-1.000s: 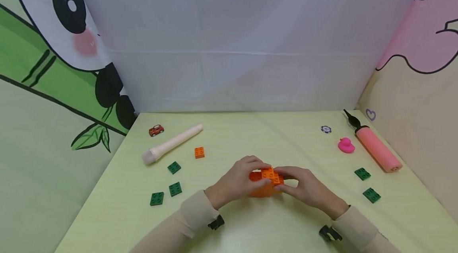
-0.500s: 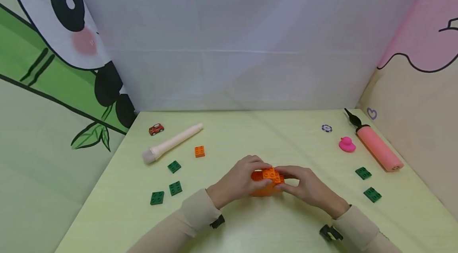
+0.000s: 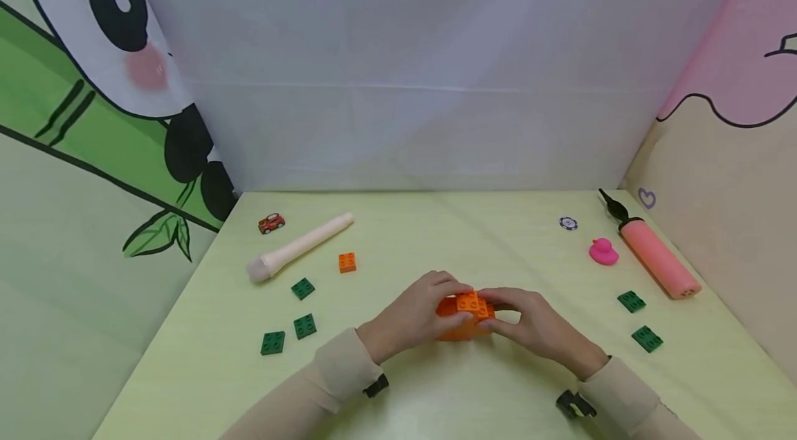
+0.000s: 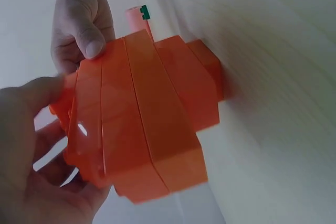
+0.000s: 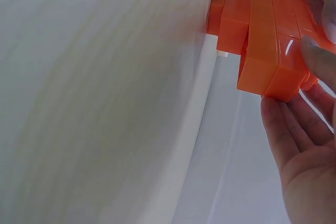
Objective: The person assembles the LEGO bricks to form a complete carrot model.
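A stack of orange toy building bricks [image 3: 461,333] stands at the table's front middle, between both hands. Its layers are wide above and step down to a narrow foot at the tabletop, as the left wrist view shows of the stack [image 4: 131,108]. Studded orange bricks [image 3: 468,301] top it. My left hand [image 3: 418,308] holds the upper left, thumb in front and fingers behind. On the right side, my right hand [image 3: 535,322] pinches the stack between thumb and fingers. The right wrist view shows the stack [image 5: 262,35] with the right thumb on its near face.
Several green bricks [image 3: 305,326] lie left; two green bricks [image 3: 647,339] lie right. A single orange brick [image 3: 346,263], pale tube [image 3: 301,246] and red toy car [image 3: 271,223] sit back left. Back right are a pink duck [image 3: 603,252], poker chip [image 3: 568,223] and pink pump [image 3: 660,258].
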`<state>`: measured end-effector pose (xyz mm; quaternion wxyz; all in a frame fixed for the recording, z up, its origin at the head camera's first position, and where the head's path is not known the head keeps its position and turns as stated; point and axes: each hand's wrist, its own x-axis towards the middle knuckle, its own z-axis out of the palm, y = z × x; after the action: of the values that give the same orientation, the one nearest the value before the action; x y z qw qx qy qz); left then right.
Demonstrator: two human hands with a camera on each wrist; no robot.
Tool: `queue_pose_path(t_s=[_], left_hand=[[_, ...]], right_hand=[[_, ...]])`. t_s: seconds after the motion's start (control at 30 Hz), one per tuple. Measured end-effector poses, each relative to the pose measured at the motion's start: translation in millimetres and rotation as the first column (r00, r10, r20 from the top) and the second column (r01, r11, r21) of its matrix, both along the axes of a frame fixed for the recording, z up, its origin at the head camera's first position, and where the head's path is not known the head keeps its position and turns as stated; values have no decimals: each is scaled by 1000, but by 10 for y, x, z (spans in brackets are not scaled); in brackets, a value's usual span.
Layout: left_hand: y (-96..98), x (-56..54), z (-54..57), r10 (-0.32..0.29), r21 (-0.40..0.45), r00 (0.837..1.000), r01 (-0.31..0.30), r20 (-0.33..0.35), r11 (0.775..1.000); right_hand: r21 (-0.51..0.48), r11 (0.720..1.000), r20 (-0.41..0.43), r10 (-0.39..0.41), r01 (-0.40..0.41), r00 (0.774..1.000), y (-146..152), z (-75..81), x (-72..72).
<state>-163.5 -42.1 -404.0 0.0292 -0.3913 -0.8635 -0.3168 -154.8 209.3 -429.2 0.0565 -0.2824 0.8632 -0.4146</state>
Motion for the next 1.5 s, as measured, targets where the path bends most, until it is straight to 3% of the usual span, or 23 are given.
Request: queue_pose_path(t_s=[0.17, 0.33, 0.5, 0.67, 0.8, 1.0, 1.3, 1.5], left_hand=[[-212, -68, 12, 25, 21, 996, -27, 85, 999], [-651, -275, 53, 152, -44, 988, -150, 39, 988], [-1121, -498, 35, 326, -185, 945, -315, 32, 931], [-1391, -666, -38, 416, -300, 904, -371, 100, 879], [-1494, -759, -153, 450, -328, 884, -391, 128, 860], [-1553, -781, -229, 499, -335, 855, -434, 137, 836], [-1544, -774, -258, 509, -307, 856, -462, 92, 832], [-1507, -771, -247, 509, -293, 856, -467, 83, 834]], right_hand=[[6, 1000, 1, -4, 4, 1000, 0, 15, 11], [15, 1000, -4, -7, 7, 1000, -1, 18, 9], [14, 1000, -2, -6, 6, 1000, 3, 20, 11], [9, 1000, -1, -5, 5, 1000, 8, 4, 17], [15, 1000, 0, 10, -10, 1000, -5, -17, 24], [29, 1000, 19, -2, 1, 1000, -26, -9, 34], [42, 999, -21, -1, 1, 1000, -28, 10, 26], [38, 999, 6, -12, 12, 1000, -17, 10, 30]])
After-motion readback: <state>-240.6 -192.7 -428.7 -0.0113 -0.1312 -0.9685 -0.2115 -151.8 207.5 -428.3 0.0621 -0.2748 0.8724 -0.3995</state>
